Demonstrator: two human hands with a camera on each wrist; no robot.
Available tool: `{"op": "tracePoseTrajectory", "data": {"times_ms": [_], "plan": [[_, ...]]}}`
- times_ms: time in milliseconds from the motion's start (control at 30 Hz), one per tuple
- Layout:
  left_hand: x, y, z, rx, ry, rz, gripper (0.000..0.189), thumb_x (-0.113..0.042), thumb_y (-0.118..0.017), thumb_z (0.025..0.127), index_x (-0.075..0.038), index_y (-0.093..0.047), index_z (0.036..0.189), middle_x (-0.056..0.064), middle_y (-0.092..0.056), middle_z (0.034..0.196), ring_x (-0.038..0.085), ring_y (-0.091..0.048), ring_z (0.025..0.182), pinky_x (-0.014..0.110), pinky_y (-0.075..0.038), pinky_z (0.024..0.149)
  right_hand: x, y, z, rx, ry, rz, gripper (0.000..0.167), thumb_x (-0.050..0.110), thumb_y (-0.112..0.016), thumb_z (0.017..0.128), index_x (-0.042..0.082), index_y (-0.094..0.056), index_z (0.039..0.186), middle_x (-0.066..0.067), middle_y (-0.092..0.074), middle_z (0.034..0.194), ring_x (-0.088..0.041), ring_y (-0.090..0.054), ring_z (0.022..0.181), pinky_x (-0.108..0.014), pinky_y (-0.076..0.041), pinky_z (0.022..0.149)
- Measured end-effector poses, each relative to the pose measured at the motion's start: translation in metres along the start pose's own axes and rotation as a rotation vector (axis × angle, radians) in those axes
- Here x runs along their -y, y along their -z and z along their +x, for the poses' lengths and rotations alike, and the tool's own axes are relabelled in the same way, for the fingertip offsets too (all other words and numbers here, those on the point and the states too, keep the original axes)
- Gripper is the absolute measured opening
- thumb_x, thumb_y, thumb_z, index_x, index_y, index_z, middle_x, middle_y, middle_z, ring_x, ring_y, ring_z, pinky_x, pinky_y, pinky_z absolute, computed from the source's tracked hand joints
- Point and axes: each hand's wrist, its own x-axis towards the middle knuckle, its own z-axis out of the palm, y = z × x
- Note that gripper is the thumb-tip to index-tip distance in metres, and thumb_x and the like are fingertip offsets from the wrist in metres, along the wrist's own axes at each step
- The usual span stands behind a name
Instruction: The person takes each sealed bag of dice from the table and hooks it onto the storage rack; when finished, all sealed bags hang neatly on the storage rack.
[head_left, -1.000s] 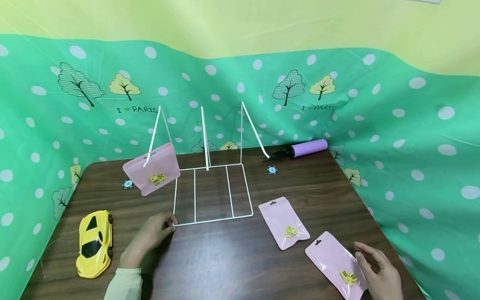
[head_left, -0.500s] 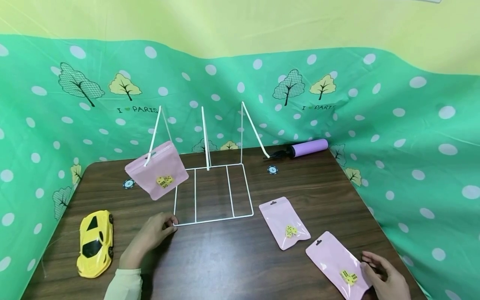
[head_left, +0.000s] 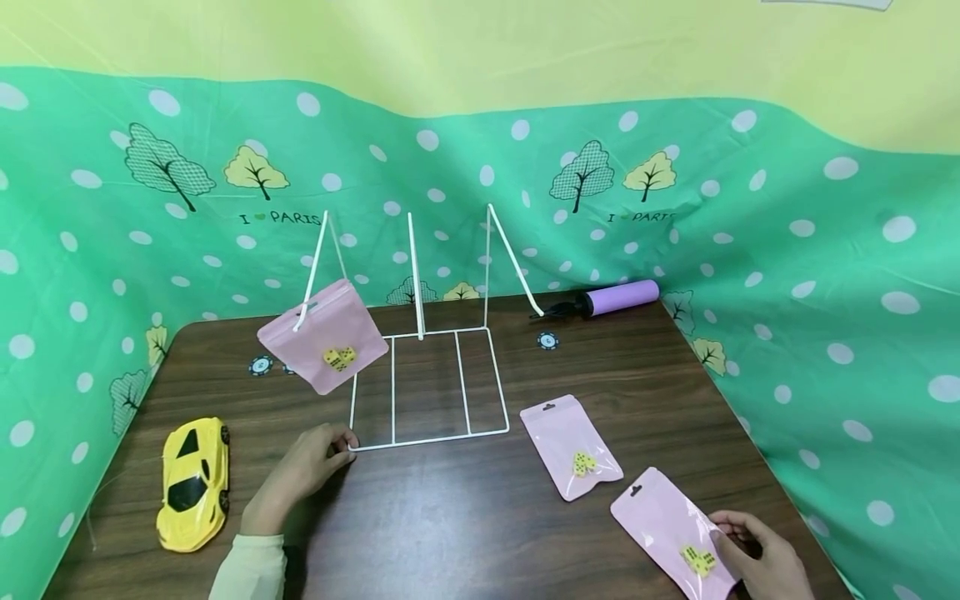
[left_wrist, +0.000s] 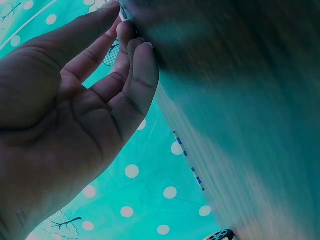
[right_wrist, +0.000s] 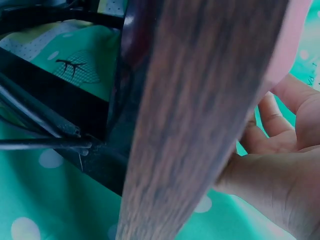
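Observation:
My left hand (head_left: 303,471) pinches the near left corner of a white wire rack (head_left: 429,442) between thumb and forefinger. In the left wrist view the thumb and fingertips of the left hand (left_wrist: 75,100) meet at the top, low over the table. From the rack's left hook hangs a pink zip bag (head_left: 318,333), tilted, with yellow dice showing in it. The middle and right hooks carry nothing. At the lower right, my right hand (head_left: 761,554) pinches the right edge of another pink zip bag with dice (head_left: 667,517). A third pink bag (head_left: 562,433) lies flat beside it.
A yellow toy car (head_left: 193,483) stands at the left. Behind the rack's right side lies a purple hand pump (head_left: 621,297). Poker chips lie left (head_left: 260,365) and right (head_left: 547,341) of the rack. A dotted green cloth (head_left: 817,275) surrounds the brown table (head_left: 450,525).
The hanging bag has swung to the right on its hook. My right hand has shifted slightly and closed at the near bag's edge. The left hand keeps its place at the rack corner.

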Motion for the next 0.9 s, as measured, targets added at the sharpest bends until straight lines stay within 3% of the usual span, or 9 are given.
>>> {"op": "tracePoseTrajectory", "data": {"times_ms": [133,267,400,600,767,900], "plan": [[0.0003,-0.0005,0.0001,-0.010,-0.010,0.002,0.010,0.001,-0.079,0.094,-0.006,-0.072,0.095,-0.004,-0.063,0.084,0.012,-0.055,0.079,0.034,-0.048,0.073,-0.0001,-0.0005,-0.0006,0.003,0.001,0.006,0.028,0.022,-0.067,0.105,0.002,-0.071,0.124,-0.005,-0.070,0.107,-0.009,-0.055,0.086,-0.026,-0.047,0.072],[0.0013,-0.0013,-0.0011,-0.021,-0.027,0.003,0.011,0.000,-0.079,0.095,-0.008,-0.071,0.094,-0.004,-0.062,0.084,0.012,-0.054,0.079,0.034,-0.048,0.073,0.0004,-0.0003,-0.0023,0.025,-0.038,0.031,0.032,0.024,-0.063,0.107,-0.001,-0.072,0.124,-0.010,-0.074,0.109,-0.016,-0.058,0.087,-0.029,-0.049,0.070],[0.0018,-0.0009,-0.0019,-0.021,-0.033,0.004,0.010,-0.001,-0.079,0.095,-0.008,-0.072,0.095,-0.005,-0.061,0.084,0.011,-0.053,0.079,0.033,-0.047,0.072,0.0032,-0.0020,-0.0058,-0.055,-0.088,0.064,0.033,0.023,-0.063,0.106,-0.001,-0.074,0.126,-0.008,-0.077,0.108,-0.010,-0.060,0.083,-0.027,-0.051,0.068],[0.0022,0.0009,-0.0007,-0.016,-0.031,-0.001,0.011,0.000,-0.077,0.096,-0.009,-0.072,0.094,-0.005,-0.064,0.082,0.010,-0.055,0.076,0.033,-0.048,0.070,0.0018,-0.0068,-0.0080,-0.199,-0.161,0.166,0.029,0.013,-0.065,0.104,-0.006,-0.074,0.124,0.006,-0.077,0.093,-0.002,-0.055,0.073,-0.024,-0.049,0.062],[0.0026,0.0009,0.0009,-0.016,-0.029,-0.002,0.012,0.003,-0.075,0.096,-0.008,-0.072,0.093,-0.005,-0.064,0.080,0.010,-0.055,0.073,0.032,-0.048,0.068,-0.0001,-0.0089,-0.0064,-0.226,-0.202,0.254,0.024,0.012,-0.069,0.103,-0.004,-0.077,0.118,0.012,-0.076,0.088,0.005,-0.057,0.072,-0.021,-0.051,0.061],[0.0022,-0.0005,0.0022,-0.023,-0.013,0.005,0.013,0.005,-0.074,0.096,-0.007,-0.071,0.092,-0.004,-0.065,0.079,0.011,-0.054,0.072,0.031,-0.047,0.067,0.0029,-0.0088,-0.0057,-0.247,-0.183,0.226,0.018,0.014,-0.071,0.101,0.003,-0.081,0.111,0.011,-0.077,0.090,0.009,-0.057,0.074,-0.018,-0.052,0.062]]}}
